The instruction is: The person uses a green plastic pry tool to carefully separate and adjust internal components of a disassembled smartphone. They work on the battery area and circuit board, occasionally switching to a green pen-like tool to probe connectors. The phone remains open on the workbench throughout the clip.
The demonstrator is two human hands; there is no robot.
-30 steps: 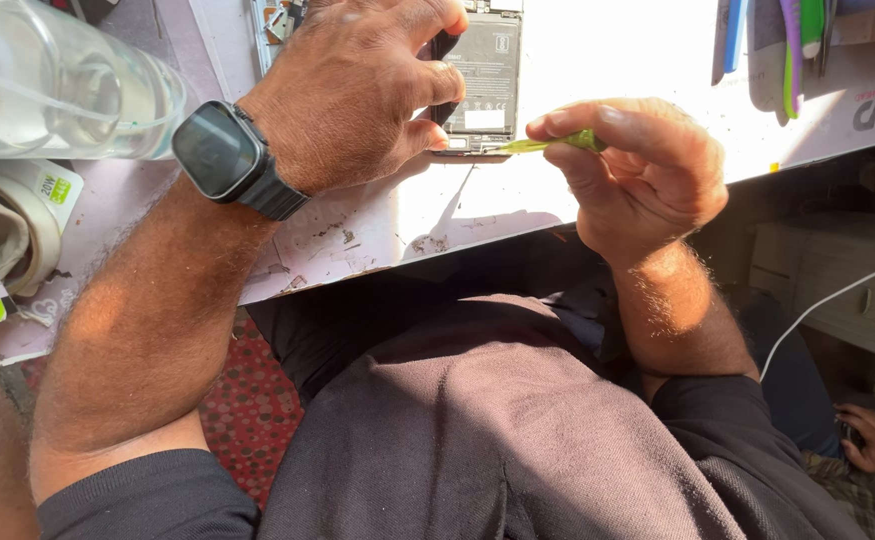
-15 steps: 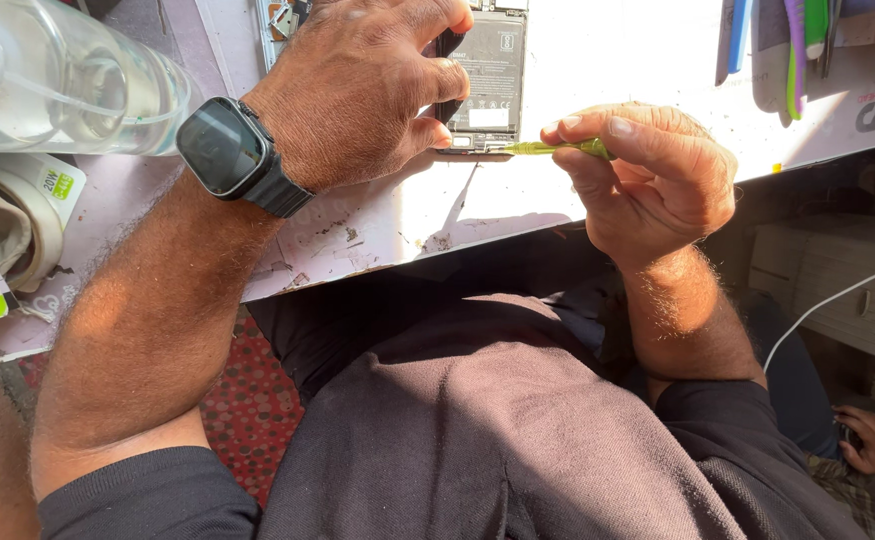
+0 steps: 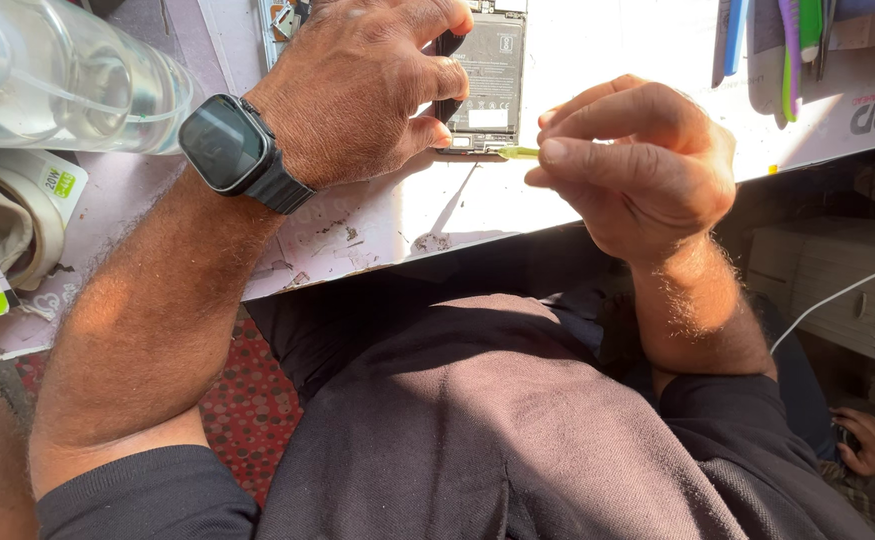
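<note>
At the near edge of the white worktable point(image 3: 597, 60), the left hand point(image 3: 357, 90) presses down on an opened phone point(image 3: 487, 75), fingers curled over its dark frame and battery side; the right hand point(image 3: 637, 165) pinches a thin yellow-green pry tool point(image 3: 517, 153) between thumb and forefinger. The tool lies roughly level, long axis running left to right, tip pointing left at the phone's lower edge, just beside it; whether it touches, I cannot tell. A slip seems the main risk: too much push could drive the tip into the battery or skid it toward the left thumb; strong glare hides the seam.
</note>
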